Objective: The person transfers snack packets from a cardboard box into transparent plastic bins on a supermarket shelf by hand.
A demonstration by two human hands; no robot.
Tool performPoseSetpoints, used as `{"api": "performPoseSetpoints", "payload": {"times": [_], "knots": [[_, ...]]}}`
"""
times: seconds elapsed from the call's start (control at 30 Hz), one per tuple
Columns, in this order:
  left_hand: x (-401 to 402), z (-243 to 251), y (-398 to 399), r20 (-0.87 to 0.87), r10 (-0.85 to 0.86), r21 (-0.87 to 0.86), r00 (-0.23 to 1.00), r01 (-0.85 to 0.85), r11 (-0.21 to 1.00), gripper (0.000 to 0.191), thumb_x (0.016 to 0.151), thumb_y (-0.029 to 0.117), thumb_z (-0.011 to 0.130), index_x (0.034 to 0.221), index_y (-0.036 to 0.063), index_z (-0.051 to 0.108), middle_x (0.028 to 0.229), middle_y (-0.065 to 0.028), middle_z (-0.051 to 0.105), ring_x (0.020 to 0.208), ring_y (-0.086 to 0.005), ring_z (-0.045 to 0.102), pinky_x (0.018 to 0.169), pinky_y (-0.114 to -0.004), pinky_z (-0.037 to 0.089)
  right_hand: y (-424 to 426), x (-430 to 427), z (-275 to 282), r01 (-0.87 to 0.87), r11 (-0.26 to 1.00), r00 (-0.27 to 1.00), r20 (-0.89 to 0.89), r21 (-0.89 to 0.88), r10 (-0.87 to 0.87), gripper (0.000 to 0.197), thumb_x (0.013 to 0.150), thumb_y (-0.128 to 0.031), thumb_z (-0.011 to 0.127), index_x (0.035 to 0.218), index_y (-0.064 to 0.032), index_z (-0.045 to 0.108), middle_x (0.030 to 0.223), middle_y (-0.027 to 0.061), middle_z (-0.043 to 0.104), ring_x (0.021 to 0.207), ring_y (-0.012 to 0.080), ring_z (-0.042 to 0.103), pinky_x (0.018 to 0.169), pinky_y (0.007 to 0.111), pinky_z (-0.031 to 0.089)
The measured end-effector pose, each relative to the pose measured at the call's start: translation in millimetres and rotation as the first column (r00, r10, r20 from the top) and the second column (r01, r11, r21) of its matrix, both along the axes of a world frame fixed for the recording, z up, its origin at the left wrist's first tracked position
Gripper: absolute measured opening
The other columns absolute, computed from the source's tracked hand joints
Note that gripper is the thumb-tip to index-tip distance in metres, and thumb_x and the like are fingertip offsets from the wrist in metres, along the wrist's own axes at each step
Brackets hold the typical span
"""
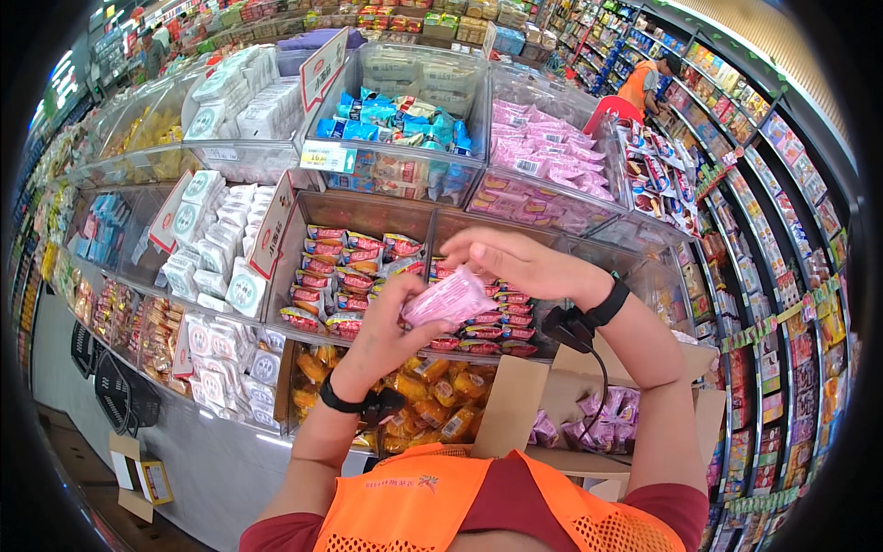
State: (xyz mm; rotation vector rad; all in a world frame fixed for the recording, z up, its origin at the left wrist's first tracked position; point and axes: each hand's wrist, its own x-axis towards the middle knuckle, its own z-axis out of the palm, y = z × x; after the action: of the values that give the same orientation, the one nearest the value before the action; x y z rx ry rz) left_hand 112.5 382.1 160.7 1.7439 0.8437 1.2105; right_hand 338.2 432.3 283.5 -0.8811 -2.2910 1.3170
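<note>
My left hand (386,331) holds a pink plastic-wrapped snack pack (452,300) between thumb and fingers, above a clear display bin of red-wrapped snacks (355,272). Just above the pack, my right hand (517,259) is held with its fingers extended and nothing visibly gripped. Whether it touches the wrapper's end is unclear. Farther back, a clear bin holds many similar pink packs (545,148). Near my right forearm, an open cardboard box (514,400) contains purple-pink packs (610,414). Black straps circle both wrists, each carrying a small black device.
White-wrapped packs (214,241) stand left beside sign cards (269,228). Yellow-orange wrapped cakes (434,386) fill a lower bin. Blue packs (407,124) lie in an upper bin. A cable (606,386) hangs from the right wrist device. Black baskets (124,393) sit on the floor; a person in an orange vest (638,86) stands by shelves.
</note>
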Motion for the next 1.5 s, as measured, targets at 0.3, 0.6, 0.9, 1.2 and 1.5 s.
{"api": "performPoseSetpoints", "payload": {"times": [0.3, 0.6, 0.9, 1.2, 1.5], "knots": [[-7.0, 46.3, 12.1, -0.154, 0.133, 0.393, 0.979, -0.063, 0.918, 0.061, 0.078, 0.016, 0.080, 0.128, 0.0023, 0.048, 0.111, -0.0146, 0.058, 0.104, -0.0320, 0.060, 0.089, -0.040, 0.049, -10.5, 11.9, -20.0, -0.031, 0.999, 0.999, -0.012, -0.010, 0.031, 0.059, 0.097, -0.040, 0.058, 0.135, 0.0031, 0.047, 0.127, 0.0134, 0.059, 0.111, 0.0249, 0.057, 0.093, 0.037, 0.046], [2.9, 15.3, 13.3, 0.201, 0.144, 0.237, 0.969, -0.190, 0.953, 0.062, 0.085, 0.006, 0.071, 0.136, 0.0021, 0.036, 0.124, -0.0120, 0.052, 0.104, -0.0198, 0.057, 0.088, -0.033, 0.050, 45.0, 15.0, 33.8, 0.273, 0.345, 0.820, -0.030, 0.898, -0.571, 0.035, 0.085, -0.015, 0.066, 0.115, 0.0000, 0.058, 0.104, 0.0202, 0.062, 0.100, 0.0387, 0.058, 0.088, 0.044, 0.047], [12.3, -8.4, -7.3, 0.001, 0.098, 0.233, 0.995, -0.095, 0.968, 0.027, 0.088, 0.007, 0.064, 0.113, 0.0014, 0.058, 0.106, -0.0140, 0.060, 0.093, -0.0262, 0.059, 0.083, -0.036, 0.048, 159.0, 73.8, -5.1, 0.217, 0.347, 0.773, 0.057, 0.913, -0.632, 0.025, 0.083, -0.006, 0.057, 0.105, 0.0005, 0.067, 0.099, 0.0195, 0.064, 0.097, 0.0370, 0.060, 0.087, 0.045, 0.048], [-4.7, -50.3, -16.0, 0.047, 0.194, 0.025, 0.980, -0.195, 0.980, 0.014, 0.092, 0.006, 0.060, 0.105, 0.0005, 0.062, 0.100, -0.0118, 0.062, 0.088, -0.0225, 0.062, 0.078, -0.032, 0.050, 194.5, 95.1, -8.2, 0.341, 0.333, 0.700, -0.002, 0.879, -0.714, 0.042, 0.083, -0.017, 0.063, 0.122, -0.0023, 0.056, 0.106, 0.0250, 0.064, 0.103, 0.0413, 0.060, 0.090, 0.047, 0.048], [-6.3, -68.3, -28.2, 0.112, 0.263, -0.147, 0.958, -0.245, 0.958, 0.012, 0.095, 0.009, 0.059, 0.102, -0.0001, 0.063, 0.093, -0.0069, 0.063, 0.081, -0.0131, 0.062, 0.074, -0.026, 0.049, 210.2, 122.1, 7.9, 0.480, 0.538, 0.756, -0.015, 0.693, -0.655, 0.051, 0.086, -0.032, 0.066, 0.125, -0.0008, 0.056, 0.102, 0.0178, 0.067, 0.088, 0.0275, 0.066, 0.079, 0.037, 0.053]]}}
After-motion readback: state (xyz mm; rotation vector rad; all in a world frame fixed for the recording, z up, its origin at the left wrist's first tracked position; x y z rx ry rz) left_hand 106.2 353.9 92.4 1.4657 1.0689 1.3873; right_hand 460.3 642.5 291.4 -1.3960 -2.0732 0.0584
